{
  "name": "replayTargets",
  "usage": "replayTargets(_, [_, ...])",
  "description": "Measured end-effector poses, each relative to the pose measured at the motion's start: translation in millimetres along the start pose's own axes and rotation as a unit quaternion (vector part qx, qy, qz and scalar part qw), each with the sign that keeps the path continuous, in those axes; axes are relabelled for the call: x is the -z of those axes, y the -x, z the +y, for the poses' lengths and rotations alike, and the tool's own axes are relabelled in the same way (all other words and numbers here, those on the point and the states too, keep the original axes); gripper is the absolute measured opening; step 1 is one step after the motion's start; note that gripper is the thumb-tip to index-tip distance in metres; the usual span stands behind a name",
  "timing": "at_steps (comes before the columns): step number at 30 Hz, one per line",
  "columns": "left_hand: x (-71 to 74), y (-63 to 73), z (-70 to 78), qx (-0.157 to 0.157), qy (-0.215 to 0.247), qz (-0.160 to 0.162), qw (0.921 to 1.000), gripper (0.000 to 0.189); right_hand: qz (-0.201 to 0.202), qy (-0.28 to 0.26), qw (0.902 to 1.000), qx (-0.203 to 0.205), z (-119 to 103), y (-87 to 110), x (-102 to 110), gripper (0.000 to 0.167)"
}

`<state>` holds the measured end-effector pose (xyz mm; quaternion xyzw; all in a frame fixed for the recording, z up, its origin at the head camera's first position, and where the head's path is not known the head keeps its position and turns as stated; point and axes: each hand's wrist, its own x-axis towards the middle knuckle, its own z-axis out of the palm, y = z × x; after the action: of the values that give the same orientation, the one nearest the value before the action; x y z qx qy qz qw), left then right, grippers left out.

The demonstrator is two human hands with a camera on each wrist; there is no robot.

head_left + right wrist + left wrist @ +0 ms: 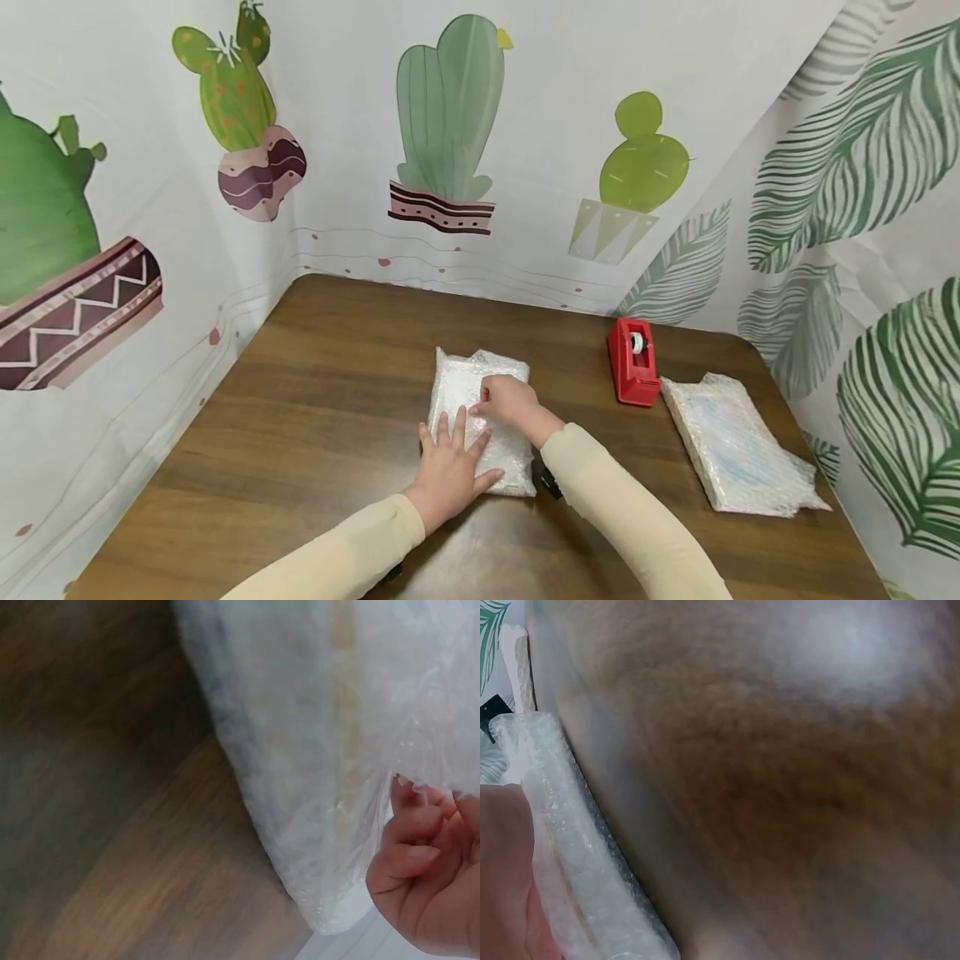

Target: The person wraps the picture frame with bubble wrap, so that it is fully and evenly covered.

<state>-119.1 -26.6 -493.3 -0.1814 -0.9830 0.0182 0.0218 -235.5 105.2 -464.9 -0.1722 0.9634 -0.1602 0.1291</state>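
A flat package in bubble wrap (453,387) lies on the table in front of me, its clear wrap creased and shiny. My left hand (448,473) rests on its lower left part, fingers spread and straight. Over the package's middle, my right hand (510,400) has curled fingers that pinch the wrap. In the right wrist view, folds run from the bubble wrap (300,765) to the curled fingers (412,862); the exact pinch point is partly hidden. The left wrist view catches the package's side (592,847) beside part of the left hand (506,862).
A red tape dispenser (636,383) with a roll of tape stands at the back right of the brown wooden table (322,375). Right of it lies a second bubble-wrapped package (738,454), near the table's right edge. Cactus-and-leaf printed cloth (547,125) hangs around the table.
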Motion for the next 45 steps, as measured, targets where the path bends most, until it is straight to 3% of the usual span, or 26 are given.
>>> replayTargets(9, [3.5,-4.8,-2.2,0.002,-0.020,-0.017,0.9996,0.065,0.044,0.017,0.9979,-0.045,19.8,6.4,-3.5,0.035])
replayTargets(16, [3.5,-4.7,-5.8,0.009,-0.012,-0.031,0.9994,0.065,0.063,-0.037,0.9973,-0.005,28.3,9.0,-7.4,0.021])
replayTargets(22, [4.1,-3.1,-4.8,0.006,-0.003,-0.029,0.9995,0.065,0.069,-0.004,0.9971,-0.032,31.3,13.2,-8.8,0.018])
replayTargets(25, [3.8,-2.6,-3.6,0.009,0.003,-0.018,0.9998,0.064,0.081,-0.013,0.9958,-0.040,34.9,15.4,-10.2,0.017])
replayTargets(33, [-0.9,-1.6,-1.6,0.018,0.018,-0.006,0.9997,0.065,0.094,-0.121,0.9879,-0.023,50.9,19.2,-15.9,0.008])
replayTargets(38, [-1.8,-2.0,-0.6,0.010,0.020,-0.012,0.9997,0.065,0.079,-0.225,0.9710,-0.022,64.6,16.6,-18.9,0.008])
replayTargets(45, [0.8,-2.8,-1.8,0.016,0.028,-0.023,0.9992,0.065,0.054,-0.289,0.9556,-0.023,69.7,14.8,-18.4,0.012])
